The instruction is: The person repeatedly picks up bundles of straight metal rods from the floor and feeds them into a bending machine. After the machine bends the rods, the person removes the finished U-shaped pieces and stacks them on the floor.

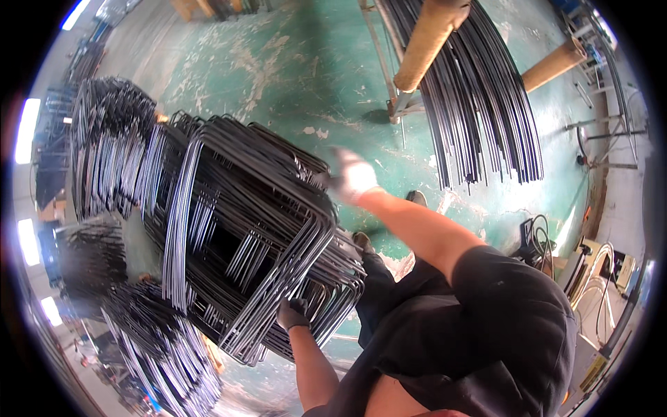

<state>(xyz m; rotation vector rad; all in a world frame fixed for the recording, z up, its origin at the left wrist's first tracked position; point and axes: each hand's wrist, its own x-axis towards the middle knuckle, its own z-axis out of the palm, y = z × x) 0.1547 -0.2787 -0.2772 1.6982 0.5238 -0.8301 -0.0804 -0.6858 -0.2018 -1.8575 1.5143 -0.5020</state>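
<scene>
A tall stack of black metal rods bent into rectangular frames [267, 156] stands in front of me, to the left of my body. My left hand [293, 314], in a dark-palmed glove, is closed on the near side of the stack, its fingers curled at a bent rod frame; part of the fingers is hidden. Beside the stack's far right corner is my right hand [356, 177], in a pale glove and blurred by motion. Its thumb and fingers look spread, and no object shows between them.
More bundles of bent rods [111, 149] stand at the left, with another bundle [167, 347] at the lower left. Long straight black rods [479, 111] lie on a rack at the upper right, near brown posts [431, 45]. Cables [538, 240] hang at the right.
</scene>
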